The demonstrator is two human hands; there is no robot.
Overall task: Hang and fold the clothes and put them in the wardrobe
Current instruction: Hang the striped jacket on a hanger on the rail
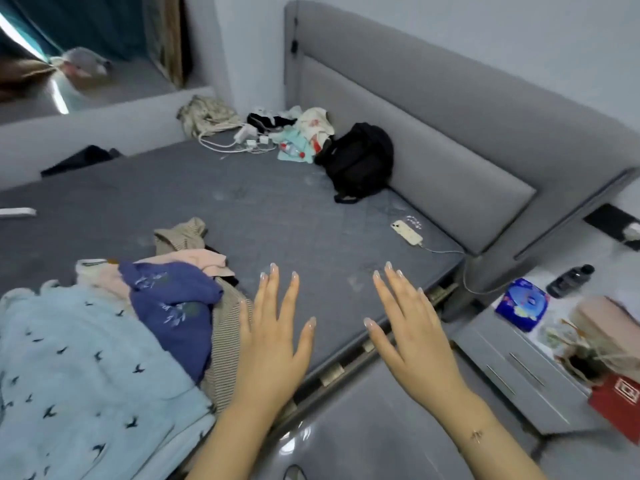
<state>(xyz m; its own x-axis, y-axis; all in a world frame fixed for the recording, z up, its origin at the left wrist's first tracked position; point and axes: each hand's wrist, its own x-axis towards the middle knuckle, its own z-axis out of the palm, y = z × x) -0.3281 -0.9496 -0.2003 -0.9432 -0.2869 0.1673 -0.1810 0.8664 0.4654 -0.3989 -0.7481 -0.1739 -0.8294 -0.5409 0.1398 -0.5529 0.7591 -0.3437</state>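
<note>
We hold the left hand and the right hand flat above the near edge of the grey mattress bed, fingers straight and spread apart, gripping nothing. The clothes to be processed lie in one heap on the bed, just beside the left hand on its outer side: a light blue fleece garment with small dark bird prints nearest us, a navy embroidered top lying over it, a striped knit piece touching the left hand's edge, and a pale pink garment beyond the navy top. No wardrobe or hanger is visible. We judge that sorting has not yet begun. Risks from here: pulling one garment from the tangled heap may drag others off the bed's near edge. A white phone on its charging cable lies beyond the right hand; cloth spread for folding could snag that cable. Long nails may catch the striped knit.
</note>
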